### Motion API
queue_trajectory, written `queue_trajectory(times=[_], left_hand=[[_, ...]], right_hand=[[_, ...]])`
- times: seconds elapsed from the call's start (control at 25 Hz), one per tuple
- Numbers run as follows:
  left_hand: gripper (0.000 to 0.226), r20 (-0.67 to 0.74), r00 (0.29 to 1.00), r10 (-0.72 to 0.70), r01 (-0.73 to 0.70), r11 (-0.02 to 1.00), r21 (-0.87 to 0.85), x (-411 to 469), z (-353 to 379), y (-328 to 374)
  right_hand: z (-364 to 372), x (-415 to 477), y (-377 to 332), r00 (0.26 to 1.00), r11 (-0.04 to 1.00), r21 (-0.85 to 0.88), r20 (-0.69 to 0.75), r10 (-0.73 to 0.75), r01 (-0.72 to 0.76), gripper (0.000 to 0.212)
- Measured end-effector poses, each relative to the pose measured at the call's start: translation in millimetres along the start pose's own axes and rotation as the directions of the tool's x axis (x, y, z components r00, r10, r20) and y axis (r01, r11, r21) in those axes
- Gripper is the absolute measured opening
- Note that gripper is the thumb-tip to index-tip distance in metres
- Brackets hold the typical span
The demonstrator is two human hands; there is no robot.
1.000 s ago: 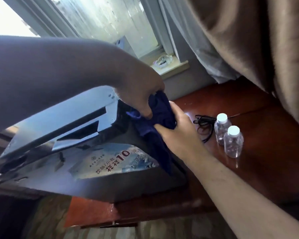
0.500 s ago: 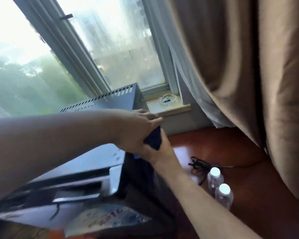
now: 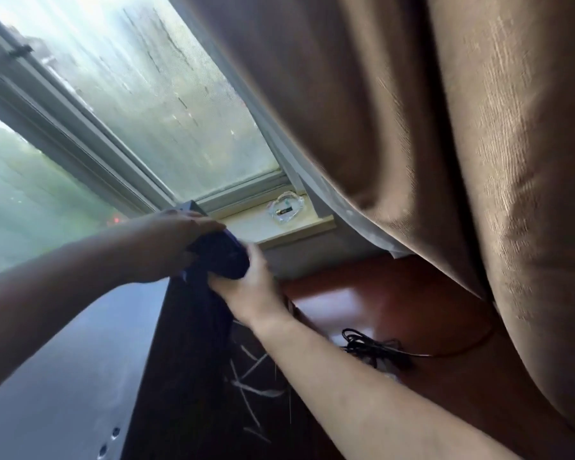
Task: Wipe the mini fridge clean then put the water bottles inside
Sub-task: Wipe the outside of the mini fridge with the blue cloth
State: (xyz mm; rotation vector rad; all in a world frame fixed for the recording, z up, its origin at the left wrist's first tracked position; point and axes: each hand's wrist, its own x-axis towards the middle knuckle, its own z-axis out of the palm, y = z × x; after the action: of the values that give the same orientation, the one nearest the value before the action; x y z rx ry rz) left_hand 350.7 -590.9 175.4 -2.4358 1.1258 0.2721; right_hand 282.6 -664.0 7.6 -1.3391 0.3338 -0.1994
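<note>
While both forearms reach in from the lower edge, the fridge [image 3: 80, 376] fills the lower left: its grey top slopes down toward the camera, and its dark side [image 3: 193, 376] faces right, marked with pale scratches. At the fridge's far top corner both hands meet on a dark blue cloth [image 3: 221, 257]. Right hand [image 3: 246, 287] is curled closed around the cloth's lower bunch; left hand [image 3: 170, 240] lies over the top of it, fingers bent down onto the fabric. Part of the cloth hangs down the dark side. To the right, a black cord [image 3: 372, 346] lies coiled on the red-brown table [image 3: 379, 300]. Bottles not in view. Beyond, a clear dish [image 3: 286, 207] sits on the sill [image 3: 296, 230] under the window [image 3: 166, 104]; a brown curtain [image 3: 445, 144] hangs at right.
</note>
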Motion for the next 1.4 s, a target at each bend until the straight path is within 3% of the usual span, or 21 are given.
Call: queue_trajectory(times=[0.16, 0.28, 0.52, 0.68, 0.76, 0.88, 1.08, 1.28, 1.4], left_hand=[[0.067, -0.169, 0.982, -0.085, 0.082, 0.996, -0.023, 35.6, -0.4, -31.3], [0.065, -0.195, 0.98, -0.04, 0.037, 0.999, -0.021, 58.9, 18.3, -34.7], [0.049, 0.074, 0.996, 0.044, -0.052, 0.994, 0.096, 51.6, 30.3, -2.0], [0.051, 0.324, 0.925, 0.201, -0.212, 0.977, -0.001, -1.8, 51.0, 55.5], [0.05, 0.384, 0.892, 0.241, -0.254, 0.967, -0.018, -31.1, 66.6, 82.1], [0.043, 0.38, 0.888, 0.259, -0.303, 0.951, 0.059, -80.8, 83.0, 115.2], [0.035, 0.291, 0.937, 0.195, -0.26, 0.943, 0.208, -140.3, 105.9, 154.3], [0.043, 0.263, 0.947, 0.184, -0.251, 0.936, 0.248, -164.4, 114.2, 159.2], [0.049, 0.258, 0.953, 0.157, -0.229, 0.933, 0.278, -157.5, 107.2, 155.4]], right_hand=[[4.5, 69.4, -21.5, 0.994, 0.993, -0.09, 0.09, -0.064, 0.073, 0.069], [0.2, 91.8, -4.3, 0.991, 0.987, -0.158, 0.132, 0.009, 0.012, 0.074], [-12.2, 17.4, 40.2, 0.985, 0.988, -0.129, 0.137, 0.102, -0.085, 0.073], [-12.3, -87.2, 99.7, 0.989, 0.987, -0.113, 0.08, 0.127, -0.117, 0.077], [-11.4, -132.5, 120.9, 0.991, 0.986, -0.119, 0.042, 0.126, -0.12, 0.076], [-3.2, -177.4, 140.7, 0.992, 0.986, -0.115, -0.046, 0.116, -0.12, 0.072], [12.3, -219.4, 158.7, 0.985, 0.996, 0.012, -0.146, 0.091, -0.09, 0.07], [21.3, -238.7, 159.5, 0.996, 1.0, 0.014, -0.088, -0.01, 0.011, 0.084], [20.5, -243.8, 136.8, 0.995, 0.993, -0.114, -0.099, 0.028, -0.039, 0.08]])
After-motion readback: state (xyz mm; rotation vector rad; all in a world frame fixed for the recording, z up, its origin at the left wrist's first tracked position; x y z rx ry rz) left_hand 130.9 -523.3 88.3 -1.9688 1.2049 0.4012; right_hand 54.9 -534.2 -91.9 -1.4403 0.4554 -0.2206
